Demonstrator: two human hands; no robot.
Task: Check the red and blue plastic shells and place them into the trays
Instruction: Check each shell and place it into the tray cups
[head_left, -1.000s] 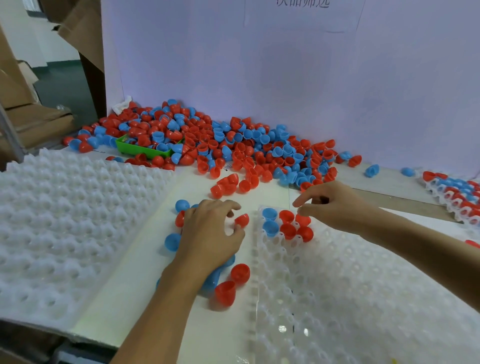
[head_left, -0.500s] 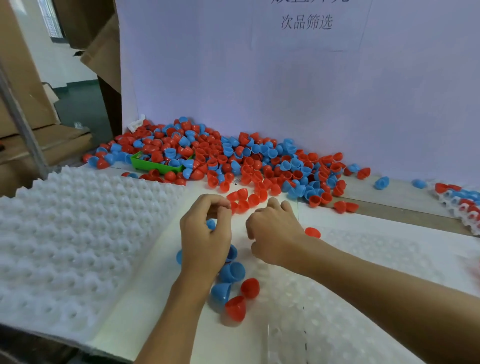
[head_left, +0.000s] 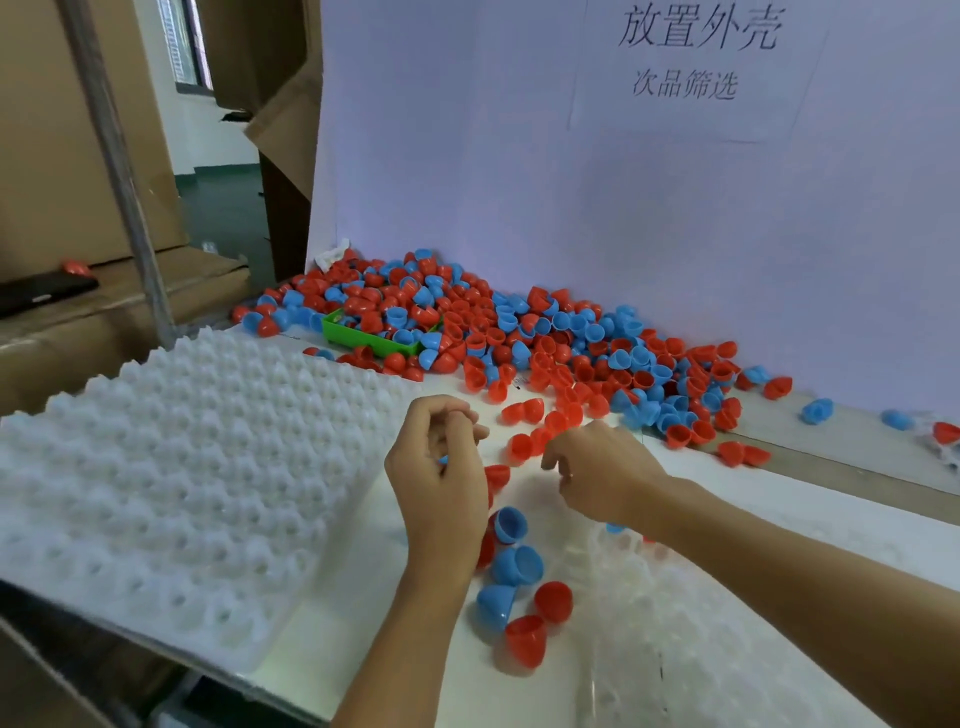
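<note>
While the white foam tray at far left sits unfilled, the left hand curls around something bluish, probably a shell. Loose shells lie between the hands. The right hand is curled; contents unclear. Best turn each shell rim-up before seating it in the clear tray.

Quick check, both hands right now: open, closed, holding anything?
Left hand: curled shut on a blue shell.
Right hand: curled; contents cannot be told.

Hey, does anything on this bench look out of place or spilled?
Yes. One red shell lies off the bench on the cardboard boxes at far left. A few blue shells have also rolled right, away from the main pile.
</note>
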